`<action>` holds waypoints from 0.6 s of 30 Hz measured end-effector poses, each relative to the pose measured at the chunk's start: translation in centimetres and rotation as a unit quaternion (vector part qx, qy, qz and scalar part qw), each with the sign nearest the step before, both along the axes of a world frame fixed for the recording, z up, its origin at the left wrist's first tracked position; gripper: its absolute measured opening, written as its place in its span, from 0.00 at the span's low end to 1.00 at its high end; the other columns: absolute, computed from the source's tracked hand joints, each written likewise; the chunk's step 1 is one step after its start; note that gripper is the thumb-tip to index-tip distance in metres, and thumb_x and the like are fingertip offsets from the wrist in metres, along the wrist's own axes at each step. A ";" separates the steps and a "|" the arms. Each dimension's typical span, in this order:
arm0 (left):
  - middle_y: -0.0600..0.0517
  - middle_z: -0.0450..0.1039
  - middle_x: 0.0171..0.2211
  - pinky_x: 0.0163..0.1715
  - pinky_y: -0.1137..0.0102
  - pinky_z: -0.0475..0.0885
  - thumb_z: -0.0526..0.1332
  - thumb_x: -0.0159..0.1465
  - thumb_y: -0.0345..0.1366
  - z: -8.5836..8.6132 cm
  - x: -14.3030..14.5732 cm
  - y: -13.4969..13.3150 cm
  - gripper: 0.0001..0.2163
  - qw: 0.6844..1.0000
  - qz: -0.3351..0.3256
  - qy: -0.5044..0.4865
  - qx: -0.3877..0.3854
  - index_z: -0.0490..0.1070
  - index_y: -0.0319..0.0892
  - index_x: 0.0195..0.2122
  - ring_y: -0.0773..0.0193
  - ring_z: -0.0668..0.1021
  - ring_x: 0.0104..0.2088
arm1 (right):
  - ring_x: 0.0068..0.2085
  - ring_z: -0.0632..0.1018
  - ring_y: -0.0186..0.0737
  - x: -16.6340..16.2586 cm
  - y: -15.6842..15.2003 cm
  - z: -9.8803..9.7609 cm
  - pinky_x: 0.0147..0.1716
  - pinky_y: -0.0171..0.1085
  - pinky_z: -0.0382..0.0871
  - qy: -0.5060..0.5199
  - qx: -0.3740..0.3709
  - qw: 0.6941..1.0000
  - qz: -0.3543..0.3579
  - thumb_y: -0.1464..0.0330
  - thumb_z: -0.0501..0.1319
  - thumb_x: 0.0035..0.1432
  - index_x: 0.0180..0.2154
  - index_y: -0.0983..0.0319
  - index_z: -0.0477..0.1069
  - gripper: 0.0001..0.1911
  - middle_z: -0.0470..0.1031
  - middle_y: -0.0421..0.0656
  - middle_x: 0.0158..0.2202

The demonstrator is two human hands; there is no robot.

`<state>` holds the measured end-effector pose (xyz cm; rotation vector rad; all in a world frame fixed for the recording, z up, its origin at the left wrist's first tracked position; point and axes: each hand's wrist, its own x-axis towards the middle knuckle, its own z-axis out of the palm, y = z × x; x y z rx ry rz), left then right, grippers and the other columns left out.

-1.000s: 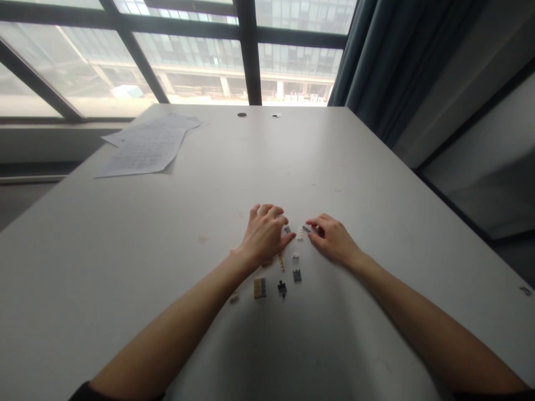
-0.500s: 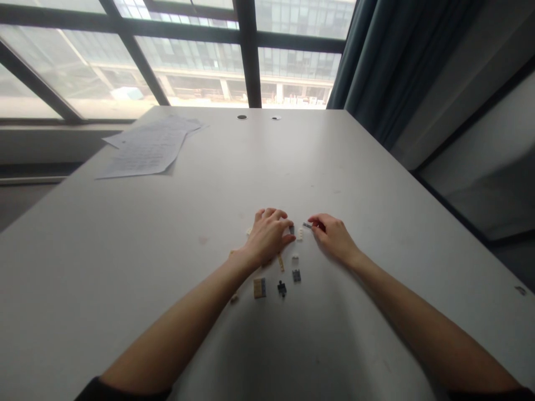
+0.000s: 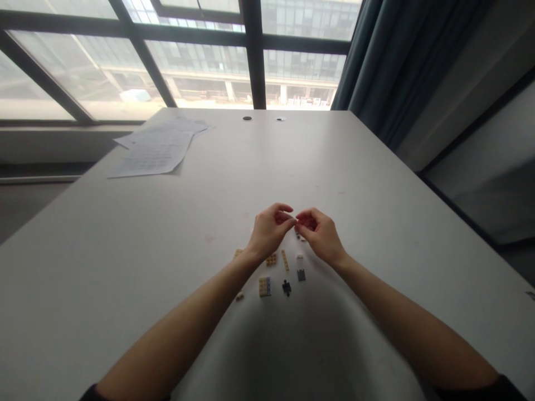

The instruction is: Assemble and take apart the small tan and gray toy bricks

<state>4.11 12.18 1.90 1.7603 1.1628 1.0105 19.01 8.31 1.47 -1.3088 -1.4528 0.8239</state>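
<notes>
My left hand (image 3: 270,231) and my right hand (image 3: 321,234) meet just above the table, fingertips pinched and touching. Whatever lies between the fingers is too small and covered to see; half a second ago the right one pinched a thin grey toy building brick. Partly under the right fingers are small white bricks (image 3: 299,237). Nearer to me lie a narrow tan brick (image 3: 285,260), a studded tan plate (image 3: 271,259), a tan and grey block (image 3: 264,287), a black piece with knobs (image 3: 286,287), a dark grey piece (image 3: 301,274) and a small white piece (image 3: 300,257).
The white table (image 3: 368,184) stretches to the window. Printed papers (image 3: 156,150) lie at its far left. Two round cable holes (image 3: 247,118) sit near the back edge. A dark blue curtain (image 3: 384,67) hangs at the right. Another small tan piece (image 3: 239,296) is beside my left forearm.
My left hand has lifted and its fingers have closed to a pinch. The right hand has come left to meet it. The grey brick is now hidden by fingers. The view has shifted slightly.
</notes>
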 end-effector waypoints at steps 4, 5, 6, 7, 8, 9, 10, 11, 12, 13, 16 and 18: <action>0.54 0.77 0.27 0.29 0.72 0.71 0.64 0.55 0.35 -0.1 -0.5 0.4 0.05 0.987 -0.036 0.156 0.020 0.73 0.42 0.33 0.66 0.78 0.28 | 0.31 0.75 0.35 1.5 -0.1 -0.5 0.33 0.35 0.70 -0.083 -0.007 0.996 0.014 0.73 0.63 0.52 0.38 0.62 0.72 0.09 0.75 0.40 0.31; 0.54 0.77 0.27 0.30 0.72 0.70 0.65 0.55 0.35 -0.1 -0.6 0.4 0.04 0.980 -0.052 0.190 0.027 0.74 0.42 0.32 0.65 0.77 0.28 | 0.32 0.75 0.35 2.0 -0.1 -0.6 0.34 0.35 0.70 -0.111 -0.002 0.994 0.006 0.73 0.63 0.52 0.39 0.62 0.72 0.10 0.75 0.41 0.32; 0.54 0.77 0.27 0.30 0.72 0.70 0.65 0.55 0.35 -0.1 -0.6 0.5 0.04 0.974 -0.066 0.212 0.033 0.75 0.42 0.31 0.65 0.77 0.28 | 0.33 0.75 0.36 2.5 -0.2 -0.8 0.34 0.35 0.70 -0.136 0.002 0.991 -0.002 0.73 0.63 0.52 0.39 0.62 0.73 0.10 0.76 0.41 0.33; 0.54 0.77 0.27 0.30 0.71 0.69 0.65 0.54 0.35 -0.1 -0.5 0.6 0.04 0.971 -0.074 0.226 0.037 0.76 0.43 0.31 0.64 0.77 0.28 | 0.34 0.75 0.36 3.0 -0.3 -1.0 0.35 0.36 0.69 -0.156 0.005 0.988 -0.008 0.73 0.64 0.52 0.39 0.63 0.73 0.10 0.76 0.42 0.34; 0.54 0.77 0.26 0.30 0.71 0.69 0.65 0.54 0.34 -0.2 -0.5 0.7 0.04 0.968 -0.077 0.234 0.041 0.76 0.43 0.31 0.64 0.77 0.28 | 0.34 0.75 0.37 3.4 -0.3 -1.2 0.35 0.36 0.69 -0.173 0.004 0.985 -0.008 0.73 0.64 0.52 0.39 0.63 0.73 0.10 0.75 0.42 0.35; 0.54 0.77 0.26 0.30 0.70 0.68 0.65 0.54 0.34 -0.2 -0.4 0.8 0.04 0.965 -0.080 0.244 0.046 0.77 0.44 0.31 0.64 0.76 0.28 | 0.35 0.74 0.37 3.7 -0.4 -1.4 0.36 0.36 0.69 -0.190 0.003 0.982 -0.004 0.73 0.64 0.51 0.40 0.63 0.73 0.11 0.75 0.43 0.36; 0.54 0.77 0.27 0.30 0.70 0.68 0.65 0.54 0.34 -0.3 -0.3 0.9 0.04 0.962 -0.082 0.254 0.051 0.77 0.44 0.31 0.63 0.76 0.28 | 0.35 0.74 0.37 3.9 -0.5 -1.6 0.37 0.37 0.69 -0.207 0.002 0.978 0.004 0.73 0.65 0.51 0.40 0.63 0.73 0.12 0.75 0.43 0.37; 0.54 0.77 0.27 0.31 0.70 0.68 0.65 0.55 0.34 -0.3 -0.2 1.0 0.04 0.960 -0.084 0.262 0.058 0.77 0.44 0.32 0.63 0.76 0.28 | 0.36 0.73 0.38 4.0 -0.6 -1.7 0.38 0.38 0.69 -0.225 0.002 0.974 0.014 0.73 0.65 0.51 0.41 0.63 0.74 0.12 0.74 0.44 0.37; 0.53 0.77 0.27 0.32 0.70 0.68 0.64 0.55 0.34 -0.4 -0.2 1.1 0.04 0.957 -0.085 0.269 0.064 0.77 0.44 0.32 0.63 0.76 0.29 | 0.36 0.73 0.39 4.1 -0.6 -1.8 0.39 0.38 0.69 -0.244 0.003 0.970 0.025 0.72 0.65 0.51 0.42 0.63 0.74 0.13 0.74 0.44 0.38; 0.53 0.77 0.28 0.33 0.69 0.68 0.64 0.55 0.35 -0.5 -0.1 1.2 0.04 0.955 -0.086 0.276 0.072 0.78 0.44 0.32 0.62 0.76 0.30 | 0.38 0.73 0.40 4.1 -0.6 -1.9 0.41 0.39 0.68 -0.261 0.007 0.965 0.035 0.71 0.65 0.52 0.42 0.63 0.74 0.14 0.74 0.44 0.38; 0.52 0.78 0.31 0.38 0.66 0.68 0.64 0.57 0.37 -0.6 -0.3 1.4 0.05 0.947 -0.083 0.293 0.098 0.78 0.44 0.33 0.59 0.75 0.35 | 0.43 0.72 0.43 3.9 -0.7 -2.0 0.45 0.41 0.67 -0.297 0.018 0.953 0.053 0.70 0.66 0.52 0.43 0.62 0.74 0.14 0.73 0.45 0.39; 0.51 0.78 0.35 0.42 0.64 0.67 0.64 0.58 0.37 -0.5 -0.6 1.3 0.06 0.944 -0.080 0.299 0.113 0.77 0.44 0.35 0.57 0.74 0.39 | 0.44 0.71 0.44 3.8 -0.6 -2.0 0.46 0.41 0.66 -0.306 0.020 0.950 0.054 0.69 0.66 0.53 0.43 0.62 0.74 0.14 0.73 0.46 0.41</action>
